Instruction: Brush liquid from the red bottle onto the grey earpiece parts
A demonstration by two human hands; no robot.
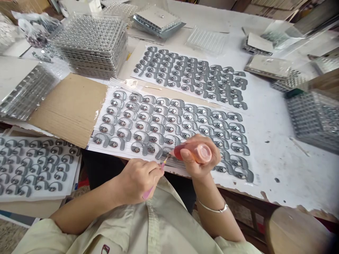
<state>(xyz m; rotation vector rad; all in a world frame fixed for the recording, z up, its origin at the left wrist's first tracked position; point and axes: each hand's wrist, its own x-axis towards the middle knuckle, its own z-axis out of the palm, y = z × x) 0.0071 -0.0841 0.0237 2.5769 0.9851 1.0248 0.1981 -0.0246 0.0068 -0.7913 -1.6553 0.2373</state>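
Observation:
My left hand (140, 180) is closed around a pink pen-like tool (147, 192), whose thin yellowish tip points up at the sheet's near edge. In my right hand (203, 155) is a squeeze bottle (203, 152) of orange-red liquid, tipped over with its base towards me. The bottle's nozzle meets or nearly meets a small metal-centred piece (166, 154), partly hidden. Around both hands lies a white sheet (127, 151) with rows of grey hook-shaped pieces (156, 119), each bearing a shiny round metal part.
Behind lies a second sheet of similar pieces (187, 74), with a cotton swab (153, 87) between. A tall stack of clear trays (90, 46) stands back left, beside brown cardboard (71, 106). More trays (315, 116) stand right. Another filled sheet (39, 167) lies lower left, a round stool (299, 229) lower right.

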